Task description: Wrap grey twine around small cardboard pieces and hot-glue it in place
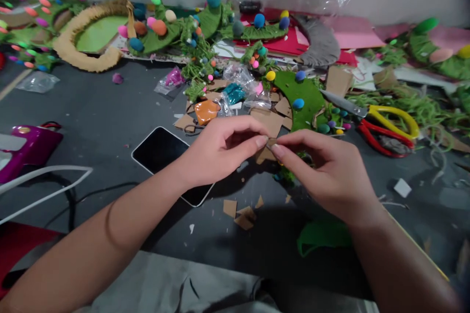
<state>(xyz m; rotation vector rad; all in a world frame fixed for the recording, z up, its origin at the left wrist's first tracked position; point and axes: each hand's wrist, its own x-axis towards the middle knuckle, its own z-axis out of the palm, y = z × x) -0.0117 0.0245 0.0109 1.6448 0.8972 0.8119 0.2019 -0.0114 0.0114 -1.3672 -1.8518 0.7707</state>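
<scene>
My left hand (pixel 216 151) and my right hand (pixel 323 171) meet above the middle of the dark table, thumb and forefinger pinched on each. Between the fingertips is a small piece of cardboard (pixel 269 150), mostly covered by the fingers. Under my left wrist lies a phone (pixel 161 149), its screen dark. Loose cardboard scraps (pixel 245 217) are scattered nearer to me. Just beyond my hands, a green felt crescent (pixel 304 100) with coloured pompoms lies among more cardboard pieces (pixel 266 120).
Scissors (pixel 389 127) with red and yellow handles lie at the right. Along the back are a tan ring-shaped piece (pixel 88 61), a grey fringed piece (pixel 317 41) and pompom-trimmed green pieces (pixel 157 39). An orange packet (pixel 206 111) sits mid-table; a purple device (pixel 36 146) stands left.
</scene>
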